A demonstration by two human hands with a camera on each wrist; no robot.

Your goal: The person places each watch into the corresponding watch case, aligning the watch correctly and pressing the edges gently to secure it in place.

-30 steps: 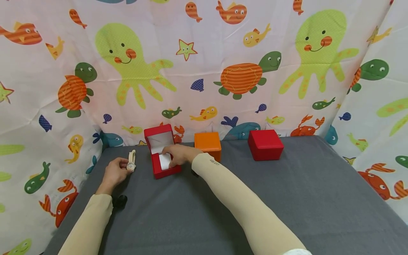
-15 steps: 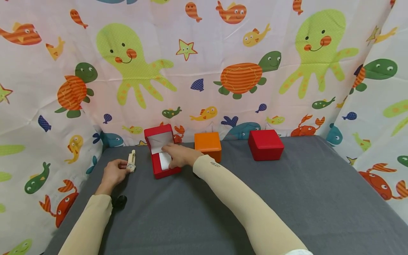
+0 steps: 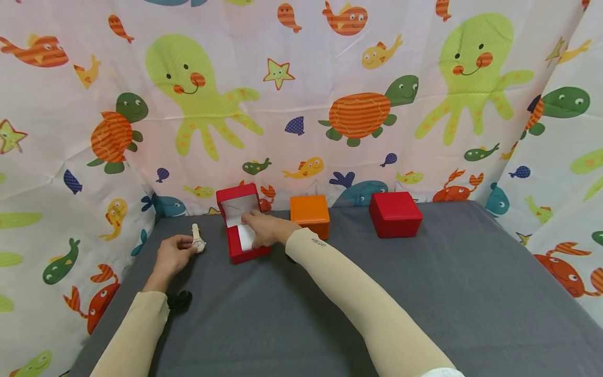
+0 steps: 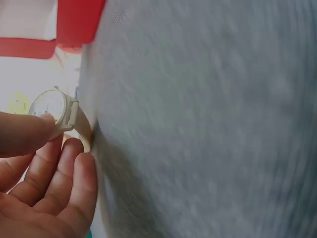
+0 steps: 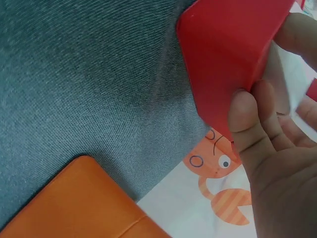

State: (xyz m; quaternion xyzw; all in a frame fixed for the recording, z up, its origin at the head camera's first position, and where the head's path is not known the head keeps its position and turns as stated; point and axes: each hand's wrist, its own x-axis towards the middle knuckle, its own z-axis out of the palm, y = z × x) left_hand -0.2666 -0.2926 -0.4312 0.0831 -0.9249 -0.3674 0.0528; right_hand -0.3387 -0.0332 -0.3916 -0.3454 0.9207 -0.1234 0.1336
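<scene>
A white curtain printed with green octopuses, orange-shelled turtles and small fish (image 3: 301, 94) hangs behind and to both sides, closing in a desk covered with grey woven cloth (image 3: 424, 293) that carries everything else. Along the far edge of the desk stand three small boxes in a row: a closed red cube-shaped box (image 3: 394, 213) to the right, a closed orange cube-shaped box (image 3: 309, 213) in the middle, and, just left of it, an open red hinged gift box with a white lining (image 3: 238, 230), its lid tilted up and back toward the curtain so the inside faces the person. Both forearms, in beige sleeves, reach forward from the near edge. The right hand (image 3: 265, 229) rests over the right side of the open box, its fingers (image 5: 250, 124) curled round the red wall with the thumb on the outside, a grip that seems meant to steady the box and keep it open. The left hand (image 3: 171, 255) lies on the cloth just left of that box, thumb and fingers pinching a small cream wristwatch with a round pale dial (image 4: 49, 106) by its strap, dial upright and clear of the box, apparently to keep the face visible and ready to turn.
</scene>
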